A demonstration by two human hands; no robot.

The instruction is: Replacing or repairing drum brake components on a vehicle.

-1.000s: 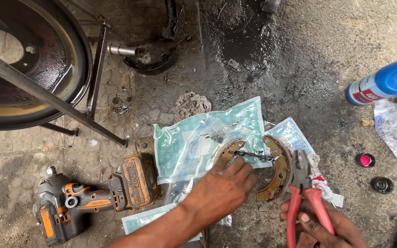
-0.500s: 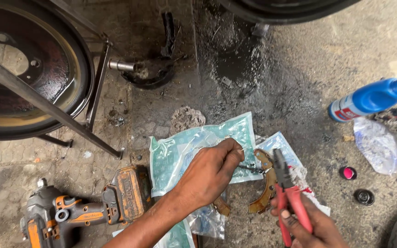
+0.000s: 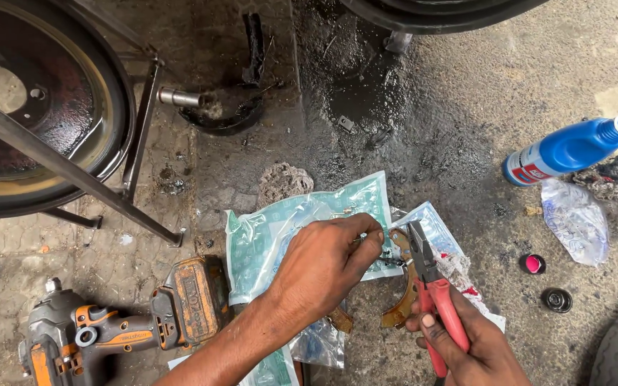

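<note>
Since earlier, little altered: spring [image 3: 388, 259] still pinched by left hand [image 3: 327, 261] over brake shoe [image 3: 403, 304]; red pliers [image 3: 434, 300] remain gripped by right hand [image 3: 466, 343]

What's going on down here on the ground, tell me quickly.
A person crouches over oily pavement. The left hand pinches a small dark spring at a curved, rusty brake shoe lying on plastic bags. The right hand points red-handled pliers at that spot. An orange impact wrench and blue bottle lie nearby.

One pair of red-handled pliers [image 3: 430, 293], one cordless impact wrench [image 3: 116, 322], one blue bottle [image 3: 570, 150]. Two small caps: one pink [image 3: 533, 264], one black [image 3: 557, 299].
</note>
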